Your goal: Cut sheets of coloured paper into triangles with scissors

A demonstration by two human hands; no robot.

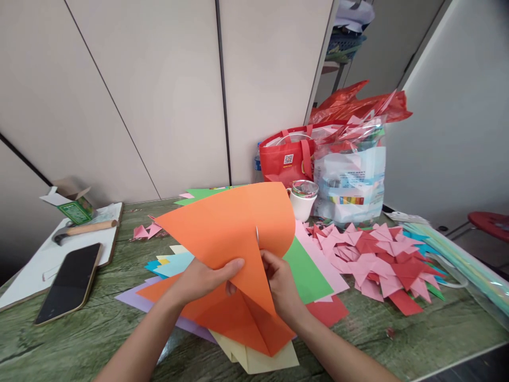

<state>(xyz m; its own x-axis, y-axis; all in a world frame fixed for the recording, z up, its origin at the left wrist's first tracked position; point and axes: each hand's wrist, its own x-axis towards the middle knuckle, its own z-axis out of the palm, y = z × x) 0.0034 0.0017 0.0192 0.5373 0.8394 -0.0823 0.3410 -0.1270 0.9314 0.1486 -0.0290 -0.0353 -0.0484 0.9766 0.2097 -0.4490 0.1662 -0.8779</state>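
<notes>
A large sheet of orange paper [238, 212] is raised over the table, its far right side curling over. My left hand [207, 278] is closed on it, thumb on top and the other fingers mostly hidden beneath. My right hand [280, 281] is closed at the long edge or slit of the sheet. Just above its fingertips, a thin silvery blade-like tool [257, 233] pokes through at the top of that edge; the rest is hidden. More orange paper [234, 323], creased, lies below the hands on purple [131, 300], cream [274, 361], green [310, 276] and red sheets.
Folded pink and red paper pieces [374, 254] are heaped at right. Behind stand a white mug [303, 204], a red bag [278, 159] and a filled plastic bag [350, 180]. At left are a phone [69, 284], a hammer [89, 228] and a small green box [77, 209].
</notes>
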